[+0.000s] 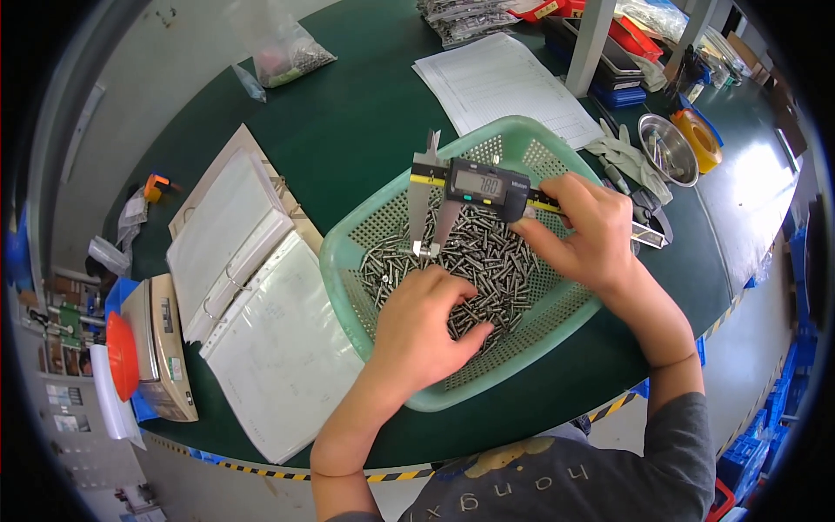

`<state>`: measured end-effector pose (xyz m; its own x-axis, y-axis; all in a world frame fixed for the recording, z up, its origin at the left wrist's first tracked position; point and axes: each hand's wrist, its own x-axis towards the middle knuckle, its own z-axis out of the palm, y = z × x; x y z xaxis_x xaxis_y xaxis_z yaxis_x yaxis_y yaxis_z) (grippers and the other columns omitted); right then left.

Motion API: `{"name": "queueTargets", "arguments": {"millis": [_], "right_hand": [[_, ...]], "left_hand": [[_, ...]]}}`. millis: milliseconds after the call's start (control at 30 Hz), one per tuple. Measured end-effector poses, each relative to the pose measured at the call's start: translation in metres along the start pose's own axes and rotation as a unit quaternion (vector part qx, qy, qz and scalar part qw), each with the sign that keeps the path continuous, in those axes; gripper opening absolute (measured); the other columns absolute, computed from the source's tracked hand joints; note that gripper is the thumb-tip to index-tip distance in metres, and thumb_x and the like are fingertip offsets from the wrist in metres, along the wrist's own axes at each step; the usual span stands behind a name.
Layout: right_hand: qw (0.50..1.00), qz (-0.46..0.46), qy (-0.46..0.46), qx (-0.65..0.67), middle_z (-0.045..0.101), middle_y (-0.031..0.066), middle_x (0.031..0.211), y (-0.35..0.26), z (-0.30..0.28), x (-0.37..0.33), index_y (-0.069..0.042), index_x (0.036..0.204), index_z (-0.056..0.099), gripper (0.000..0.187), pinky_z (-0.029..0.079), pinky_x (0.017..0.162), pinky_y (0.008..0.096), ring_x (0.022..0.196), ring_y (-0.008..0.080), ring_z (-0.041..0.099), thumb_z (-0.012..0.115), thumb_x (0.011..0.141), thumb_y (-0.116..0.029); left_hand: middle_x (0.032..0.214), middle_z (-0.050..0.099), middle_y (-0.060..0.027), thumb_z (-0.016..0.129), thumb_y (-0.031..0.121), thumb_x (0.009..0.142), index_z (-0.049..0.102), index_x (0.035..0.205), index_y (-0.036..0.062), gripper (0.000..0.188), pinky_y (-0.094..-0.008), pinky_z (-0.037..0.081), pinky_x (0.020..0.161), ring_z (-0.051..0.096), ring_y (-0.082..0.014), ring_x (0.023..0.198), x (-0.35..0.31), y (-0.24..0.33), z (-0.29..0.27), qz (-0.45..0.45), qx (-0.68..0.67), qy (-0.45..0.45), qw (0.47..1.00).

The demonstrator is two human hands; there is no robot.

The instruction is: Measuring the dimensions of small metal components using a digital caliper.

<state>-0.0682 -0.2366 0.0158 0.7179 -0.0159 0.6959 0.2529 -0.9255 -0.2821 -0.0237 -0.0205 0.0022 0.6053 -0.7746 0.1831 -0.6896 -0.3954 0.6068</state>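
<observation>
An open binder (283, 348) lies at left. At lower centre, the left hand (424, 324) curls loosely, thumb apart; whether its fingertips hold anything cannot be told. Mid-frame, a green basket (557, 309) contains metal pins (504, 278); above them, the digital caliper (483, 187) is pinched firmly by the right hand (584, 228), right of centre.

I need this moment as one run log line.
right hand: holds digital caliper | left hand: near its jaws | at jaws: small metal part | below: metal pins in green basket
</observation>
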Motion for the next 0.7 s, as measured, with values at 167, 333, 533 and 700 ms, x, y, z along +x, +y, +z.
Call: {"name": "queueTargets", "arguments": {"millis": [167,333,533,700], "right_hand": [[0.999,0.037,0.014,-0.009,0.061,0.0094,0.07,0.002,0.001,0.001,-0.003,0.086,0.06,0.029,0.045,0.045,0.0328,0.054,0.0282,0.06,0.073,0.072,-0.026],[0.998,0.054,0.027,-0.016,0.062,0.0096,0.073,0.006,0.004,0.0,-0.003,0.092,0.06,0.028,0.046,0.046,0.0325,0.056,0.0277,0.06,0.071,0.074,-0.023],[0.999,0.044,0.022,0.005,0.061,0.0083,0.072,0.009,0.004,0.005,-0.003,0.091,0.06,0.029,0.044,0.045,0.0312,0.053,0.0248,0.059,0.073,0.072,-0.021],[0.999,0.028,0.003,0.042,0.06,0.0085,0.071,0.001,0.004,0.001,-0.002,0.091,0.06,0.029,0.043,0.046,0.0282,0.052,0.0201,0.055,0.075,0.069,-0.013]], "left_hand": [[0.078,0.054,-0.0069,0.08,0.019,0.058,0.064,0.093,0.0048,0.042,-0.0379,0.044,0.07,0.055,-0.0264,0.078,-0.002,0.007,0.001,0.014,0.117,0.004,0.993],[0.076,0.056,-0.0074,0.076,0.013,0.062,0.066,0.088,0.0046,0.03,-0.0381,0.044,0.069,0.055,-0.0272,0.076,-0.002,0.0,0.007,0.001,0.115,-0.028,0.993],[0.068,0.056,-0.0079,0.067,0.004,0.067,0.062,0.07,0.0038,0.006,-0.0379,0.046,0.061,0.057,-0.0274,0.068,0.004,-0.01,0.004,-0.014,0.126,-0.017,0.992],[0.067,0.057,-0.0071,0.068,0.005,0.069,0.061,0.072,0.004,0.007,-0.0359,0.045,0.059,0.057,-0.0254,0.063,-0.001,-0.01,0.004,-0.024,0.018,0.08,0.996]]}}
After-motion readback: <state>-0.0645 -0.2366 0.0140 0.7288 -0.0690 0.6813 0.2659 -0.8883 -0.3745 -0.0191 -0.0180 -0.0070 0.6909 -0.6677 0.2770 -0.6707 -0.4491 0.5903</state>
